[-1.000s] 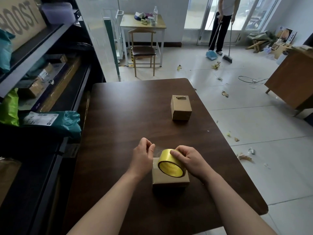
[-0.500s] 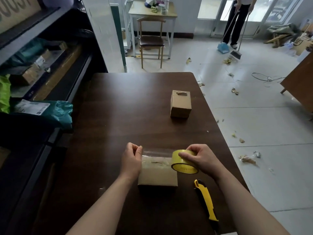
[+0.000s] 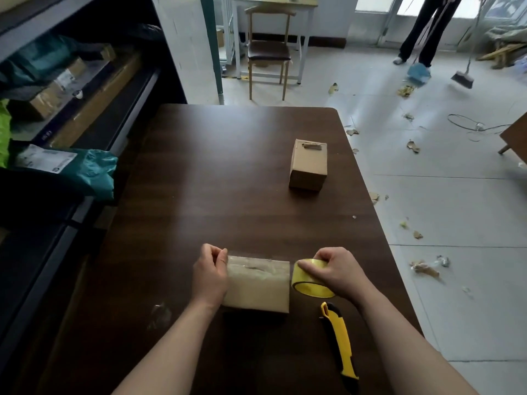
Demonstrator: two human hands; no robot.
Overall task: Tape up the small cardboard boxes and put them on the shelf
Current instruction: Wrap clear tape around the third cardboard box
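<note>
A small cardboard box [image 3: 256,289] lies on the dark wooden table [image 3: 222,178] close to me. A strip of clear tape runs across its far top edge. My left hand [image 3: 210,273] pinches the tape's free end at the box's left side. My right hand [image 3: 335,270] grips the yellow tape roll [image 3: 309,282] just off the box's right side. A second small cardboard box [image 3: 308,165] stands farther back on the table, right of centre. The shelf [image 3: 85,89] runs along the left.
A yellow and black utility knife [image 3: 340,346] lies on the table near my right forearm. Teal parcels [image 3: 85,169] and boxes fill the shelf. A chair [image 3: 268,52] and small table stand beyond. A person [image 3: 427,27] sweeps the littered floor at the far right.
My right hand has drawn the tape roll rightward off the box, stretching tape over its top. The left hand stayed at the left edge. The camera tilted down and the knife came into view.
</note>
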